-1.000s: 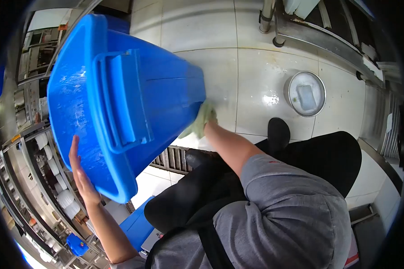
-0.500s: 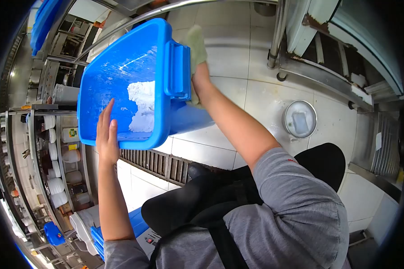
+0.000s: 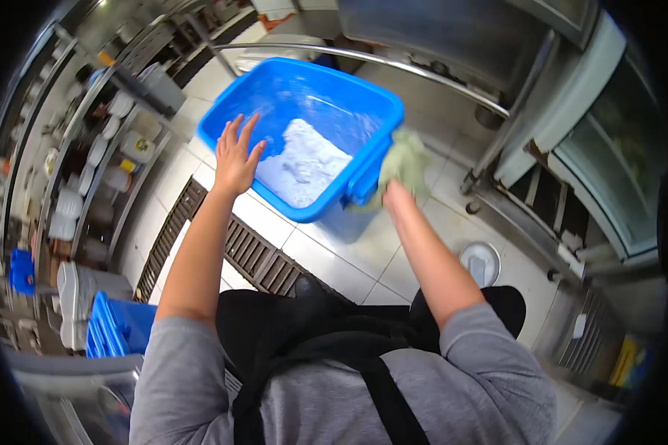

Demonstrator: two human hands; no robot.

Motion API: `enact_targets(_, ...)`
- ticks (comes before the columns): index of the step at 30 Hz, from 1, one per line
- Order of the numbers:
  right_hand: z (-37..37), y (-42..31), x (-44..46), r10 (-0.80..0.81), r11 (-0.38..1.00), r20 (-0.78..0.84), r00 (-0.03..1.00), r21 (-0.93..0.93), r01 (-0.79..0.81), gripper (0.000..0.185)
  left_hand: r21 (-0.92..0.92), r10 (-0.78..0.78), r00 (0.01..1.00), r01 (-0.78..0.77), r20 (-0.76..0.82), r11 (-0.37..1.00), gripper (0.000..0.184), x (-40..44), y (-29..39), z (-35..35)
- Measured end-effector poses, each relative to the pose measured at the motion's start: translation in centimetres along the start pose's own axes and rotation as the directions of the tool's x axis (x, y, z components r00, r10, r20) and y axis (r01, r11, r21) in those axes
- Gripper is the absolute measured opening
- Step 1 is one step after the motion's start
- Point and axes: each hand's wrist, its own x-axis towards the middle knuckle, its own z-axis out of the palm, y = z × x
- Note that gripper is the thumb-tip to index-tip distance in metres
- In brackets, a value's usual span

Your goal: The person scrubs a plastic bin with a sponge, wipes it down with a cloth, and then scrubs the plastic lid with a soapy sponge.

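In front of me a large blue plastic bin (image 3: 304, 213) leans slightly, its open top facing me. White powder (image 3: 304, 159) lies in a heap inside, and some dusts the inner walls. My left hand (image 3: 236, 159) is at the near-left rim with fingers spread; whether it touches the rim I cannot tell. At the bin's right outer side, beside its blue handle clip, my right hand (image 3: 398, 199) grips a pale green cloth (image 3: 407, 159). The cloth hides most of those fingers.
A round metal bowl (image 3: 497, 259) with a greyish thing in it stands on the tiled floor to the right. A drain grate (image 3: 256, 252) runs below the bin. Shelves of dishes (image 3: 89, 159) line the left, and a metal rail (image 3: 423, 73) crosses behind.
The bin has tipped back more upright, and the view has turned. My right hand with the cloth has moved down along the bin's outer side. My left hand's fingers have spread.
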Motion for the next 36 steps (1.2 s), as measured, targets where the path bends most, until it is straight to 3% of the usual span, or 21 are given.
enact_targets(2,0.5,0.4,-4.7,0.014,0.995,-0.003,1.0,-0.103,-0.014,0.042,0.32,-0.165,0.962,0.23,-0.217,0.919,0.061,-1.1,-2.0,-0.6)
enact_targets(4,0.8,1.0,-9.1,0.012,0.981,0.005,1.0,-0.193,-0.011,0.042,0.314,-0.232,0.937,0.309,-0.26,0.898,0.07,-3.2,-2.2,-2.2)
enact_targets(6,0.6,1.4,-13.1,-0.01,0.963,0.027,1.0,-0.27,0.017,0.042,-0.206,-0.539,0.808,0.5,-0.238,0.841,0.078,-6.0,-1.9,-2.9)
enact_targets(7,0.6,1.4,-14.5,-0.025,0.955,0.04,0.999,-0.295,0.036,0.042,-0.316,-0.657,0.74,0.596,-0.14,0.738,0.081,-7.7,-1.2,-3.4)
enact_targets(10,0.8,1.0,-16.6,-0.061,0.935,0.067,0.996,-0.347,0.08,0.043,-0.438,-0.72,0.689,0.624,-0.082,0.647,0.079,-12.9,-1.9,-2.1)
enact_targets(12,1.6,1.2,-15.7,-0.042,0.931,0.06,0.997,-0.359,0.061,0.043,-0.479,-0.741,0.653,0.606,-0.155,0.635,0.07,-14.4,-1.7,-1.9)
enact_targets(14,2.9,1.1,-13.7,-0.01,0.94,0.04,0.999,-0.342,0.023,0.043,-0.607,-0.841,0.541,0.665,-0.012,0.436,0.062,-14.3,-1.2,-2.4)
enact_targets(17,4.6,-0.3,-8.3,0.061,0.951,-0.024,0.998,-0.302,-0.066,0.044,-0.586,-0.831,0.555,0.665,-0.027,0.463,0.05,-14.5,-1.0,-3.2)
enact_targets(19,3.7,-2.3,-3.5,0.104,0.743,0.278,0.955,-0.66,0.111,0.042,-0.623,-0.807,0.591,0.635,0.011,0.457,0.046,-14.3,-1.9,-2.3)
enact_targets(20,3.5,-2.5,-3.6,0.104,0.734,0.267,0.958,-0.671,0.108,0.042,-0.605,-0.818,0.575,0.646,-0.014,0.465,0.047,-14.1,-1.1,-2.7)
enact_targets(22,3.8,-1.9,-4.4,0.106,0.909,0.195,0.975,-0.417,-0.015,0.044,-0.622,-0.831,0.556,0.645,-0.017,0.445,0.048,-13.9,0.0,-3.6)
enact_targets(24,4.9,-3.7,-8.6,0.15,0.891,0.169,0.974,-0.45,-0.059,0.041,-0.624,-0.831,0.555,0.643,-0.019,0.444,0.05,-14.0,-0.2,-3.2)
enact_targets(25,5.5,-4.4,-10.6,0.162,0.734,0.151,0.975,-0.679,-0.017,0.041,-0.619,-0.833,0.553,0.644,-0.031,0.451,0.051,-14.1,-0.6,-3.1)
enact_targets(27,5.2,-3.5,-13.2,0.171,0.512,0.125,0.977,-0.859,0.02,0.041,-0.664,-0.828,0.561,0.62,0.002,0.418,0.052,-14.5,-1.8,-3.2)
enact_targets(29,4.1,-1.4,-14.7,0.168,0.877,0.112,0.979,-0.47,-0.097,0.036,-0.715,-0.806,0.591,0.575,0.029,0.396,0.054,-15.1,-3.5,-3.0)
enact_targets(30,3.9,-0.9,-14.3,0.173,0.876,0.094,0.981,-0.471,-0.109,0.036,-0.713,-0.8,0.599,0.576,0.034,0.401,0.053,-15.3,-4.4,-2.8)
enact_targets(32,3.1,-0.7,-12.2,0.067,0.778,0.23,0.971,-0.621,0.094,0.034,-0.797,-0.771,0.631,0.508,0.086,0.327,0.052,-14.9,-4.3,-3.4)
enact_targets(34,0.1,3.0,-3.9,0.075,0.499,0.165,0.983,-0.86,0.107,0.044,-0.76,-0.761,0.647,0.521,0.053,0.389,0.052,-14.9,-5.0,-2.7)
enact_targets(35,1.4,1.8,-1.3,0.06,0.449,0.311,0.949,-0.857,0.253,0.047,-0.78,-0.76,0.645,0.513,0.076,0.358,0.052,-14.5,-4.4,-3.2)
enact_targets(36,4.0,-0.2,-0.4,0.06,0.379,0.329,0.942,-0.881,0.284,0.046,-0.8,-0.762,0.642,0.503,0.092,0.327,0.051,-14.3,-3.9,-3.6)
